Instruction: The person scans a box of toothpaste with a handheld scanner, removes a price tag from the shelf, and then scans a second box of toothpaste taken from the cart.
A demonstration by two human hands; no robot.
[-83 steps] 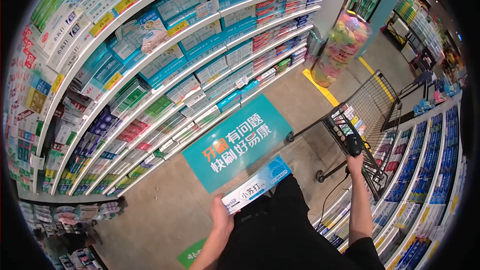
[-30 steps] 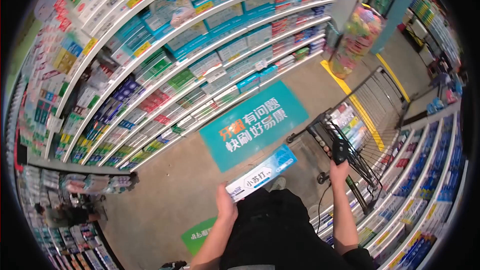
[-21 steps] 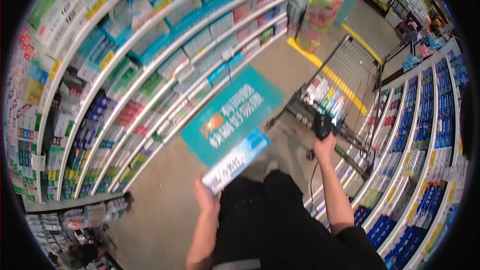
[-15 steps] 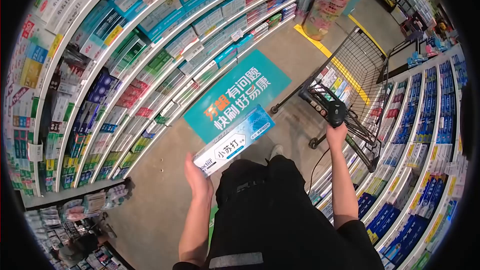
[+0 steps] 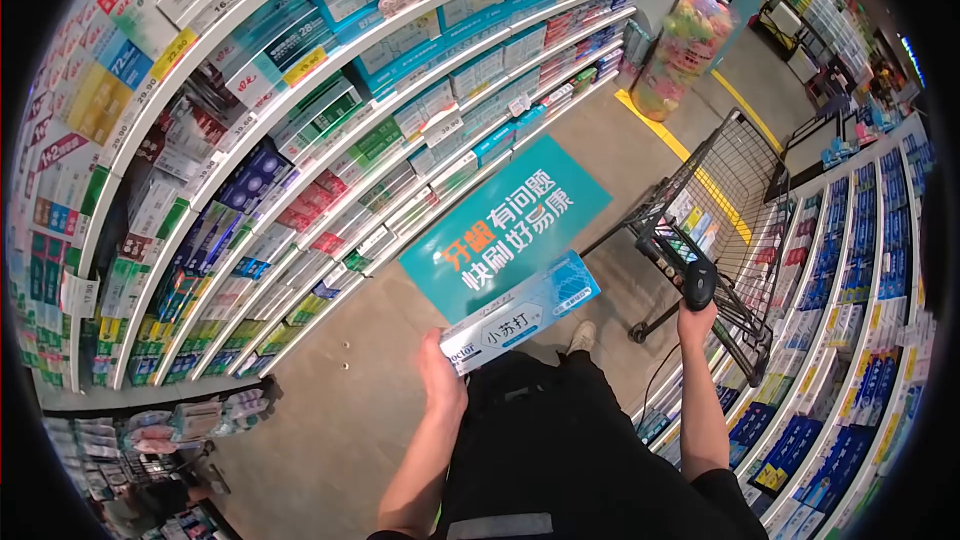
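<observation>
My left hand [image 5: 441, 378] is closed on one end of a long white and blue toothpaste box [image 5: 525, 315], held out level in front of my waist with its printed side up. In my right hand [image 5: 697, 321] is a black handheld barcode scanner [image 5: 699, 282], its head pointing away from me. A thin dark cable hangs down below that hand. Just beyond the scanner stands a wire shopping cart [image 5: 735, 165] with a lit screen and some boxes in it.
Shelves of toothpaste boxes [image 5: 330, 210] curve along the left, and more shelves [image 5: 840, 340] line the right. A teal floor sticker [image 5: 570, 180] lies ahead. Farther off, a tall clear bin of colourful things [image 5: 690, 50] stands beside yellow floor tape [image 5: 660, 137].
The view has shifted, so shelves, cart and both hands sit farther right and lower. The toothpaste box stays in my left hand and the barcode scanner in my right.
</observation>
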